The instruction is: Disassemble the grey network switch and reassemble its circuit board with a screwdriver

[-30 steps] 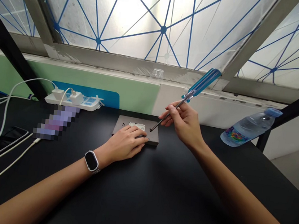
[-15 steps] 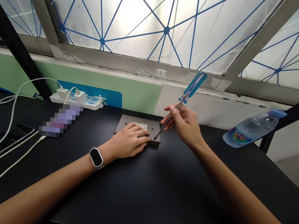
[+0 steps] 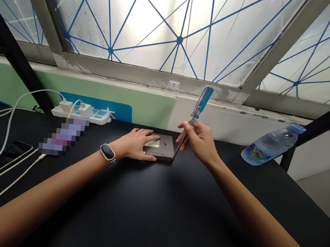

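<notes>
Lying partly under spread-fingered left hand [image 3: 136,144]: gray box [image 3: 166,151]; right hand [image 3: 201,141] clamped on screwdriver [image 3: 201,102].

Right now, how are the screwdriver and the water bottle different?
The screwdriver is held in the right hand, but the water bottle is on the black table with no hand on it. The screwdriver is thin, while the water bottle is much fatter. The screwdriver has a grey shaft; the water bottle has a colourful label. Both have some blue.
</notes>
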`<state>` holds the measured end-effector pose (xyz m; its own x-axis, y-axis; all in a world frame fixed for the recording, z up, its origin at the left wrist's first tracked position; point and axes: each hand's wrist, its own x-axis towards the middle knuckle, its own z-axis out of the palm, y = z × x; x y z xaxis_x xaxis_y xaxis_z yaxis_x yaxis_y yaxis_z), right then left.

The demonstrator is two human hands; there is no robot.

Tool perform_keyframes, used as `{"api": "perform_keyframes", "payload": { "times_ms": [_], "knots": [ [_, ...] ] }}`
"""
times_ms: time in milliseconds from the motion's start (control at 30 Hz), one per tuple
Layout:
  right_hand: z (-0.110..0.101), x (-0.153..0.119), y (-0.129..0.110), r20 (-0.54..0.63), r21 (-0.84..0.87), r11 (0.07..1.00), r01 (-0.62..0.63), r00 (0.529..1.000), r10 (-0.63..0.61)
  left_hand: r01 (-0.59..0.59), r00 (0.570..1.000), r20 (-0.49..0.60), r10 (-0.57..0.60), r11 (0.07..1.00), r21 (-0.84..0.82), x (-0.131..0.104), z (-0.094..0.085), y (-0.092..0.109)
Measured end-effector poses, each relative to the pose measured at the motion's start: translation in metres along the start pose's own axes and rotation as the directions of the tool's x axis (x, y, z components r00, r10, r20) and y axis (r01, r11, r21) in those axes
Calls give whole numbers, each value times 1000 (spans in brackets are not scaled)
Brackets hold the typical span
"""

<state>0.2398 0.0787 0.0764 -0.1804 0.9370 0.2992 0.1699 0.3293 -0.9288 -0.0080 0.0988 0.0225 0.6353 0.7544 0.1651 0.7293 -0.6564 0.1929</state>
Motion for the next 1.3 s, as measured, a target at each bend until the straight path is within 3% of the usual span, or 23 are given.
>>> {"api": "perform_keyframes", "payload": {
  "times_ms": [167,333,467,567,633,700,800,933,1067,1300],
  "knots": [
    [1,0,1,12,8,1000,4,1000,-4,114,992,-55,-111,993,38,-22,-9,15],
    [3,1,1,8,-13,1000,14,1000,-14,189,982,-33,-186,975,114,-43,-10,31],
    [5,1,1,29,-54,997,60,998,-58,206,966,-183,-182,971,122,-47,-2,37],
    [7,3,0,37,-106,989,106,994,-103,5,971,-239,30,990,144,-39,-2,36],
    [9,5,-1,36,-135,984,117,993,-113,-197,961,-177,210,976,88,-28,-2,32],
    [10,8,-3,30,-160,980,118,993,-115,-261,960,-114,256,965,-33,-15,1,27],
    [10,13,-5,28,-203,971,128,992,-125,-168,985,-58,161,974,-149,3,10,20],
    [11,22,-6,19,-266,954,139,990,-139,-37,995,-100,22,988,-147,15,21,21],
    [15,39,-8,10,-344,926,154,987,-161,56,988,-143,-64,997,-61,10,25,28],
    [25,55,-5,3,-331,923,198,978,-209,89,986,-140,-85,996,24,0,22,34]
  ]
}}
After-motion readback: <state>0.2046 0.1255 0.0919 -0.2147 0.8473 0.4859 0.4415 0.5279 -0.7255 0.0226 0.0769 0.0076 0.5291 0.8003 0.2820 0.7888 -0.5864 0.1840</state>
